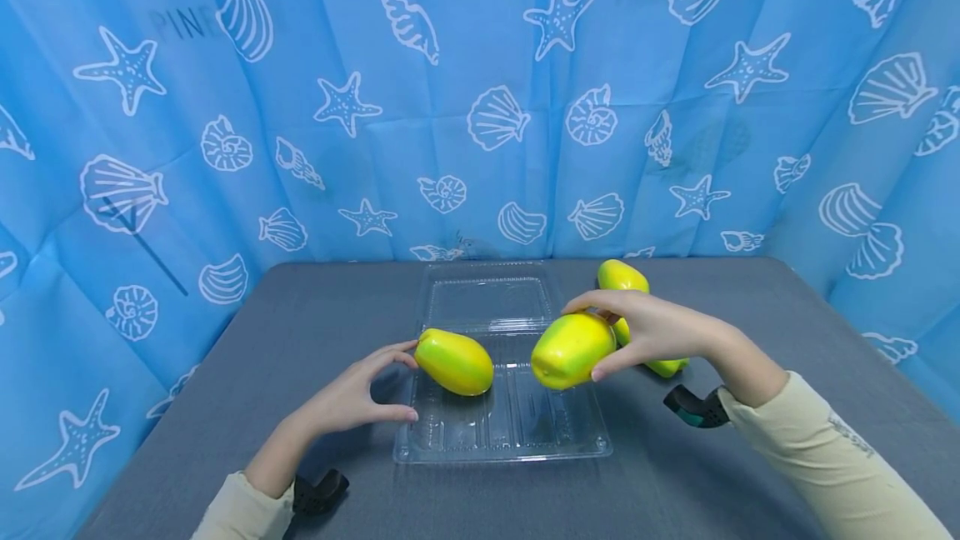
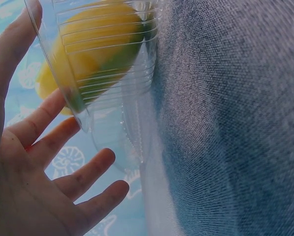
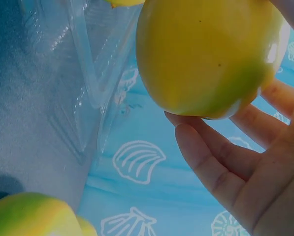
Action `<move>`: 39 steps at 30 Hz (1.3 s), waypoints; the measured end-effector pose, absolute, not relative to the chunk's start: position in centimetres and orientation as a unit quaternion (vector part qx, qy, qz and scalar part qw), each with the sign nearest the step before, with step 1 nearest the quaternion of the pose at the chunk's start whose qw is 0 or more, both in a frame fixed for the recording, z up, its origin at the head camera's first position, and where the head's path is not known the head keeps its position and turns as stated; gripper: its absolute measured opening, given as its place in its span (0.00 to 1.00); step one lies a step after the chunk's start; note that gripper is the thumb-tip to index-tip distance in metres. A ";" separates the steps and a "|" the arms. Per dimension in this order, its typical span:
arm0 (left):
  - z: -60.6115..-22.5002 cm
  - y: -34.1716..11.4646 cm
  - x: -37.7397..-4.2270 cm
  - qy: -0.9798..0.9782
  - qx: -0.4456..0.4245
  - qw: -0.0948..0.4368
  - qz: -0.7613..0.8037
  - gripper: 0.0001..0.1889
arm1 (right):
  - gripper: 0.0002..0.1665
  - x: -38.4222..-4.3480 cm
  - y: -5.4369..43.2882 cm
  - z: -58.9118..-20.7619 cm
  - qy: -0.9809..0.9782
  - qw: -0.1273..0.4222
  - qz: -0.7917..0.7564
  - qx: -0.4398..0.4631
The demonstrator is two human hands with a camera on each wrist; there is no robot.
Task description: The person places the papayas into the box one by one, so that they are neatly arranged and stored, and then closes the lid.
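One yellow fruit (image 1: 572,352) is gripped by right hand (image 1: 651,325); left hand (image 1: 351,394), fingers wide, beside second fruit (image 1: 454,362) in clear tray (image 1: 510,442).

A blue curtain (image 1: 468,40) hangs behind the grey surface (image 1: 315,315) and along both its sides, printed in white with starfish (image 1: 558,18), fan shells (image 1: 497,118) and spiral shells (image 1: 591,116); faint dark lettering (image 1: 183,24) sits above the surface's left part.
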State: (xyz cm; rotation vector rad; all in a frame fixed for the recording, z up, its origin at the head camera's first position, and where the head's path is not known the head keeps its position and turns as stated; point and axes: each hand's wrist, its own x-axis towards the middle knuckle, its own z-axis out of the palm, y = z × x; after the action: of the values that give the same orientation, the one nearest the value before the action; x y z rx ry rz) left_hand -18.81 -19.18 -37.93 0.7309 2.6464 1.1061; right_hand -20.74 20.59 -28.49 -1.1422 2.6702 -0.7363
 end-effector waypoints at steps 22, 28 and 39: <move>-37.8 -19.2 -18.8 0.889 0.249 0.095 0.371 0.25 | 0.42 -20.8 17.7 -28.9 0.869 0.082 -0.231 -0.430; -37.7 -19.2 -18.7 0.892 0.245 0.092 0.368 0.25 | 0.41 -20.9 16.7 -29.1 0.864 0.083 -0.231 -0.440; -37.6 -19.4 -18.8 0.893 0.238 0.092 0.370 0.26 | 0.40 -20.9 15.0 -29.4 0.865 0.100 -0.228 -0.436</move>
State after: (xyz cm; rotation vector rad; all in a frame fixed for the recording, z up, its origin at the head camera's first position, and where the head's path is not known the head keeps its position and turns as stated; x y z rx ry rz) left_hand -18.78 -19.41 -37.63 0.7076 2.6529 1.0980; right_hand -20.88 14.99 -29.41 -1.2880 2.5578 -0.6740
